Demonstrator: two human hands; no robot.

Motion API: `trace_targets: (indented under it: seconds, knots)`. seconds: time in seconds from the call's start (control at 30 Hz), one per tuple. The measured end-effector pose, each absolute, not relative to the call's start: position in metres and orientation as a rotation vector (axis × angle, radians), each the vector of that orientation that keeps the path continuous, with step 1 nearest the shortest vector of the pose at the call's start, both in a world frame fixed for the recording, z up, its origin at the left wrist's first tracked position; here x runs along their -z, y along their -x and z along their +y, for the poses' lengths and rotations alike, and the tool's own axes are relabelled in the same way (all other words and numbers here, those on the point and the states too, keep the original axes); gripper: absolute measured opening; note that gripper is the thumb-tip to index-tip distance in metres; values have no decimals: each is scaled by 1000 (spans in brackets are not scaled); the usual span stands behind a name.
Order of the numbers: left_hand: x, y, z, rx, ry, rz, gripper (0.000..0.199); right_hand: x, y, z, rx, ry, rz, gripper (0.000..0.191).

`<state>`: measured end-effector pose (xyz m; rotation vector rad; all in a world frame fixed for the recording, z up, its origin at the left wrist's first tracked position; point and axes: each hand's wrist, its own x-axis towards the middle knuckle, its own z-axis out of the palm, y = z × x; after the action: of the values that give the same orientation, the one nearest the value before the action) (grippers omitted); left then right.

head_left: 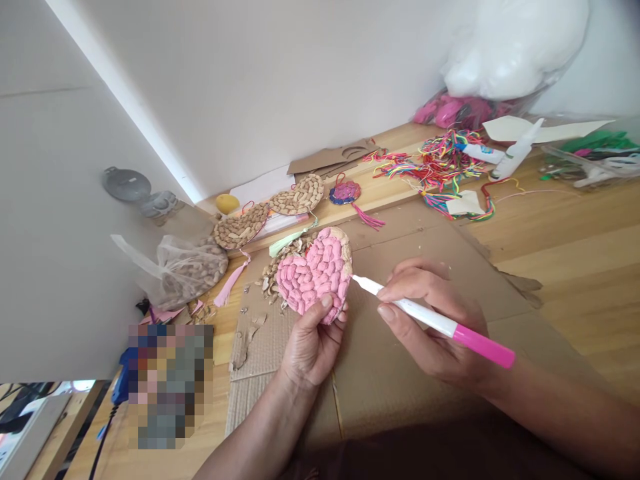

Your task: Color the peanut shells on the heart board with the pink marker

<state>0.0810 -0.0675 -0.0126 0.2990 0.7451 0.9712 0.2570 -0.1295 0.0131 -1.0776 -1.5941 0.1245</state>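
My left hand (315,343) grips a heart-shaped peanut-shell craft (313,277) by its lower tip, thumb on the front face. Most of its shells are pink; a strip along the upper right edge is still bare tan. In my right hand (435,320) is a pink marker (430,317) with a white barrel and pink end, held like a pen. Its tip is at the right edge of the heart, by the tan shells. Behind the heart lies a heap of loose peanut shells (273,273), partly hidden. A cardboard sheet (390,360) is spread beneath both hands.
Tan peanut-shell crafts (297,195) with tassels and a small purple-pink one (345,193) lie along the back. A bag of peanuts (185,267) stands left. Colourful cords (440,160), a white glue bottle (517,150) and a bag of white stuffing (515,47) are at the back right.
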Motion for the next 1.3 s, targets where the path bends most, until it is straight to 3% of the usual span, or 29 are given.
trace_targets:
  seconds: [0.13, 1.3]
  knots:
    - [13, -80, -69, -969, -288, 715, 14, -14, -256, -129, -29, 1126, -1662, 12]
    - [9, -79, -69, -931, -136, 693, 6, -6, -249, -127, 178, 1044, -1814, 17]
